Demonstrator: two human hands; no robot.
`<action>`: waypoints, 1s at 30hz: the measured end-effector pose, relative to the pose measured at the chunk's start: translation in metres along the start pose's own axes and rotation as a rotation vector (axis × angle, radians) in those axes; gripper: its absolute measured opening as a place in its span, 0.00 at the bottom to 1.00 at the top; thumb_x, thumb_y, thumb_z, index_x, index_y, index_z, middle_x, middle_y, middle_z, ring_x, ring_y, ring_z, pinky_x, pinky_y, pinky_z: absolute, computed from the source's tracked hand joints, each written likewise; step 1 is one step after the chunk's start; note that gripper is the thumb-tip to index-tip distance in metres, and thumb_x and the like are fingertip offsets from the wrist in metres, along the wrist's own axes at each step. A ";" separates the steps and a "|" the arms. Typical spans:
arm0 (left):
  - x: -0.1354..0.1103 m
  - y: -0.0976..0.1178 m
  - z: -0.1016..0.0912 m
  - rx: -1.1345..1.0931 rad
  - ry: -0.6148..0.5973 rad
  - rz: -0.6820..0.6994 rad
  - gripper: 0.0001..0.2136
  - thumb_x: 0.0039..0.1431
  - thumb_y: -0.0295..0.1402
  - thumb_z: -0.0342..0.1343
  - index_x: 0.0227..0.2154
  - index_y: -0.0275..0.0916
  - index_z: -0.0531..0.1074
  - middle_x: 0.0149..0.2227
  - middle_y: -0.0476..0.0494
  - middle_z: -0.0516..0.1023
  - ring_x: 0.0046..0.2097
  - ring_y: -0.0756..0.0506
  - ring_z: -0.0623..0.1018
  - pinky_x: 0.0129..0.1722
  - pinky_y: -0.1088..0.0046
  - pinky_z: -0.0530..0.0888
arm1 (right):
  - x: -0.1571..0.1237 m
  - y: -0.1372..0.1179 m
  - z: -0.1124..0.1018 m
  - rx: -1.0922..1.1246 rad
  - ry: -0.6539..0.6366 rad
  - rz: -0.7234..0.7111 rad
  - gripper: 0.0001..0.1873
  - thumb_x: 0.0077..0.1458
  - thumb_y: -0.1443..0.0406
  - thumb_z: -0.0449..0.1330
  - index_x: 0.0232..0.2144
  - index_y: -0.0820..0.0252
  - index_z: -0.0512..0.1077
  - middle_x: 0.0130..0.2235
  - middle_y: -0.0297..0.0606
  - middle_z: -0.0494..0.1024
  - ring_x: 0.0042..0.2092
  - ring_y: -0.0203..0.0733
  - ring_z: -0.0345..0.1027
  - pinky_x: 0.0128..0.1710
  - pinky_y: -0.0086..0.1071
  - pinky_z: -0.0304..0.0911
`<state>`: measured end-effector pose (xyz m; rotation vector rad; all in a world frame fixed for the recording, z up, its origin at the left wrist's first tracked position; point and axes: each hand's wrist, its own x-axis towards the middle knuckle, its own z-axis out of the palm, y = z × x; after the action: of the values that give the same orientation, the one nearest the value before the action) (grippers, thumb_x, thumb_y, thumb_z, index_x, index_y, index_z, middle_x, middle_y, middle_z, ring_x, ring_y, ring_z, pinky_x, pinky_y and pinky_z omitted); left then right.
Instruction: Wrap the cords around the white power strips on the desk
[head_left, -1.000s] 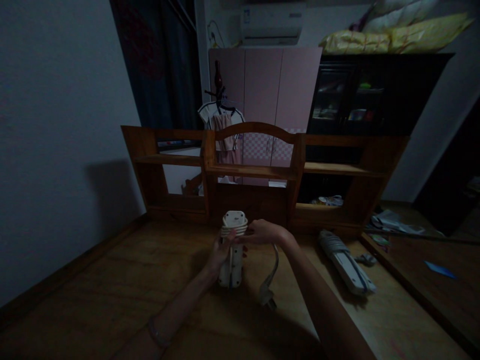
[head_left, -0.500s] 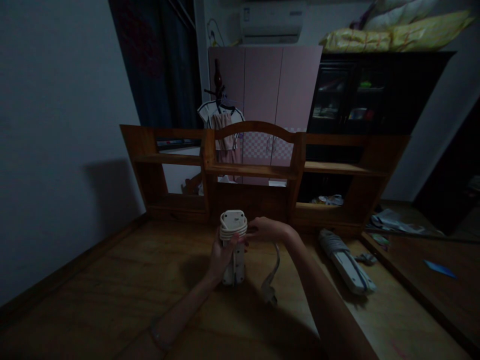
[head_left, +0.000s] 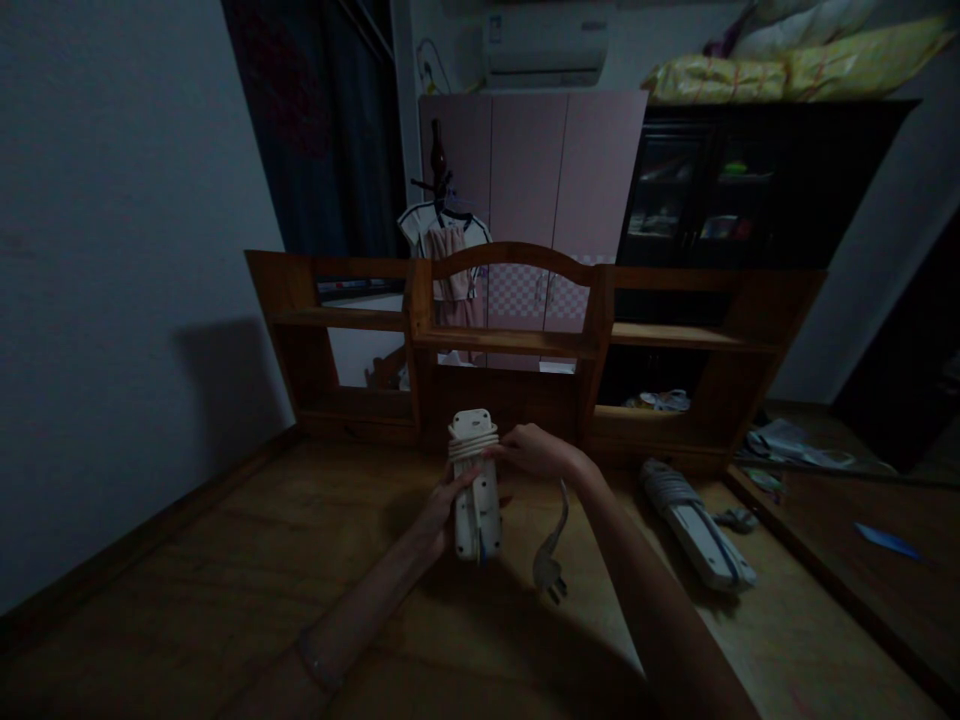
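The left hand [head_left: 442,505] is gripping a white power strip [head_left: 475,490] around its middle, holding it upright above the wooden surface [head_left: 225,580], just in front of the wooden shelf unit [head_left: 517,340]; standing it on end this way is leaving its upper part free for the cord [head_left: 472,445], which is lying coiled in several turns near the top. The right hand [head_left: 532,452] is pinching that cord right beside the coils, likely keeping the loose stretch taut, while the rest of the cord is hanging down to the right of the strip and ending in a plug [head_left: 549,575] dangling just above the surface. Both hands are closed, one on the strip, one on the cord. A second power strip [head_left: 697,525], also wrapped, is lying flat to the right of the shelf unit's base. No brand or writing is readable in this dim light.
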<state>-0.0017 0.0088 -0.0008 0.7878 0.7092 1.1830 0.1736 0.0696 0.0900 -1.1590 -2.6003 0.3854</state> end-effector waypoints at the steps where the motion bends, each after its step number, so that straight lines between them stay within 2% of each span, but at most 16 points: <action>1: 0.000 0.000 0.001 -0.013 0.004 0.004 0.23 0.51 0.43 0.61 0.47 0.38 0.64 0.39 0.38 0.77 0.35 0.38 0.80 0.34 0.58 0.77 | 0.000 -0.001 0.001 -0.018 -0.002 0.013 0.35 0.59 0.45 0.46 0.26 0.70 0.76 0.23 0.39 0.72 0.24 0.31 0.60 0.23 0.25 0.48; 5: -0.002 0.002 0.006 0.063 0.118 0.033 0.24 0.50 0.45 0.61 0.47 0.38 0.64 0.33 0.39 0.78 0.31 0.39 0.80 0.28 0.63 0.76 | 0.001 -0.011 0.001 -0.078 0.023 0.050 0.35 0.61 0.46 0.42 0.28 0.66 0.76 0.28 0.46 0.77 0.31 0.39 0.70 0.26 0.26 0.51; 10: -0.004 0.006 0.012 0.158 0.226 0.029 0.26 0.50 0.50 0.59 0.43 0.32 0.67 0.30 0.35 0.78 0.25 0.42 0.78 0.23 0.67 0.75 | -0.004 -0.029 -0.003 -0.185 0.048 0.182 0.36 0.61 0.44 0.39 0.33 0.65 0.76 0.35 0.52 0.78 0.38 0.43 0.74 0.30 0.27 0.55; 12: -0.005 0.008 0.012 0.144 0.213 0.016 0.26 0.50 0.50 0.58 0.43 0.32 0.68 0.29 0.35 0.78 0.25 0.42 0.78 0.23 0.67 0.75 | -0.006 -0.034 -0.005 -0.195 0.057 0.190 0.37 0.61 0.44 0.38 0.34 0.65 0.76 0.37 0.53 0.78 0.40 0.44 0.74 0.32 0.27 0.56; 15: -0.009 0.012 0.011 0.080 0.112 -0.001 0.25 0.53 0.50 0.55 0.43 0.32 0.67 0.30 0.36 0.78 0.26 0.42 0.78 0.24 0.68 0.75 | -0.009 -0.036 -0.009 -0.164 0.055 0.192 0.34 0.61 0.45 0.40 0.36 0.64 0.76 0.38 0.51 0.78 0.43 0.45 0.73 0.34 0.26 0.57; 19: -0.015 0.016 0.012 0.045 -0.011 0.033 0.24 0.51 0.42 0.61 0.48 0.37 0.62 0.33 0.40 0.77 0.31 0.40 0.80 0.28 0.65 0.77 | -0.008 -0.031 -0.013 -0.071 0.053 0.181 0.31 0.61 0.47 0.44 0.36 0.63 0.77 0.37 0.50 0.79 0.43 0.45 0.73 0.35 0.26 0.57; 22: -0.015 0.014 0.017 0.114 0.032 0.085 0.27 0.48 0.40 0.64 0.49 0.39 0.61 0.34 0.41 0.77 0.33 0.40 0.80 0.29 0.66 0.77 | -0.006 -0.025 -0.013 -0.013 0.054 0.104 0.32 0.61 0.46 0.44 0.33 0.63 0.78 0.34 0.48 0.79 0.39 0.44 0.73 0.33 0.26 0.56; 26: -0.010 0.009 0.023 0.171 0.188 0.193 0.28 0.48 0.43 0.64 0.49 0.40 0.60 0.37 0.41 0.75 0.31 0.43 0.80 0.27 0.68 0.78 | -0.003 -0.019 -0.007 -0.021 0.077 0.067 0.33 0.61 0.45 0.43 0.29 0.64 0.77 0.31 0.47 0.79 0.34 0.41 0.73 0.29 0.27 0.54; 30: -0.007 0.008 0.019 0.196 0.148 0.267 0.29 0.50 0.42 0.62 0.53 0.46 0.57 0.44 0.42 0.74 0.33 0.44 0.80 0.32 0.65 0.78 | 0.002 -0.015 -0.001 -0.018 0.074 0.041 0.33 0.61 0.45 0.42 0.29 0.63 0.76 0.32 0.46 0.79 0.36 0.42 0.73 0.29 0.26 0.53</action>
<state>0.0081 0.0004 0.0166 0.9878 0.8707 1.4387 0.1626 0.0616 0.0959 -1.2102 -2.5255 0.3216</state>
